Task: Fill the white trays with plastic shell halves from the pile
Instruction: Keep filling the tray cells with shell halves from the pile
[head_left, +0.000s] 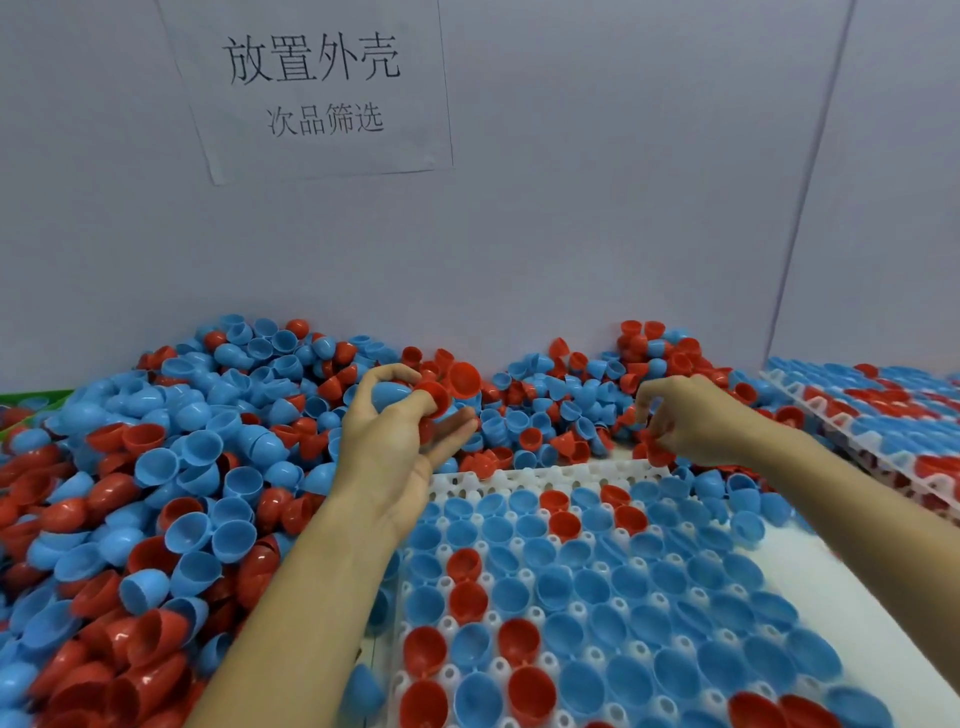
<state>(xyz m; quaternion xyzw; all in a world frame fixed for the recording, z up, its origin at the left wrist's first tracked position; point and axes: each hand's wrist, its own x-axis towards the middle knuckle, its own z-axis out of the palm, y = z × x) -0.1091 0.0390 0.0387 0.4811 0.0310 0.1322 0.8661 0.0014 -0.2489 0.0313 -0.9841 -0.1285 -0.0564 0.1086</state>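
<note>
- Head view looks down on a worktop (852, 597) heaped with red and blue plastic shell halves, the pile (171, 467) spreading along the back wall and down the left side.
- A white tray (524, 475) lies in front of the person, most of its pockets filled with blue shell halves (587, 587) and a scattering of red shell halves (467, 600) (open sides up); the far row of pockets nearest the pile shows bare white.
- The left hand (387, 441) is raised over the tray's far left corner, palm turned up, its fingers (457, 423) curled round a cluster of shells: a blue one (392, 395) under the thumb and red ones (454, 387) just beside it.
- The right hand (691, 421) reaches into the pile just beyond the tray's far edge, fingers bent down and pinching a red shell half (655, 451).
- A second white tray (872, 441), already filled with blue and red halves, sits at the right edge, near the first but apart from it.
- A paper sign (311, 88) with printed characters is stuck to the wall above the pile.
- A strip of green (36, 400) shows at the far left behind the shells.
</note>
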